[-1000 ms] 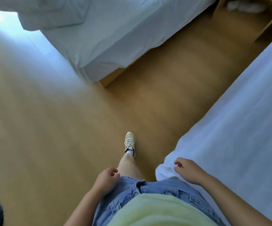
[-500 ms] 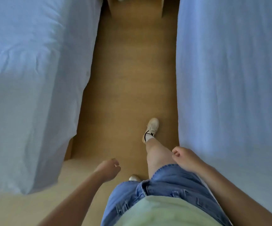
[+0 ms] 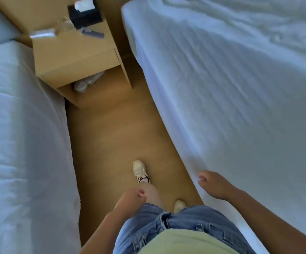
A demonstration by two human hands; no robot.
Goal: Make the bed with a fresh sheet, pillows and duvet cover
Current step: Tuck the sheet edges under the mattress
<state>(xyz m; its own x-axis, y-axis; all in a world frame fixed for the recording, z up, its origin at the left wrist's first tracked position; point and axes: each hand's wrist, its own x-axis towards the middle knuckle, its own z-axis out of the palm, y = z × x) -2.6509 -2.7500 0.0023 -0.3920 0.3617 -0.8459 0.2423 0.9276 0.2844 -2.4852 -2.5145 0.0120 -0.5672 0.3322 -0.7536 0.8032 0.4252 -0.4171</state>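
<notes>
light: soft cool daylight, fairly bright, bluish cast on the white wrinkled bedsheet (image 3: 240,88) right of the pale wooden bedside table (image 3: 71,54) | shadow: dark recess under that table | blur: motion smear throughout | edges: wide-angle bending

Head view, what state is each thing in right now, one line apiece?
Right bed, sheeted, wrinkled at far end.
Left bed, covered in white linen.
Nightstand, lower shelf open, small items on top.
Left hand, loosely curled, empty.
Right hand, loosely curled, empty, at right bed's edge.
</notes>
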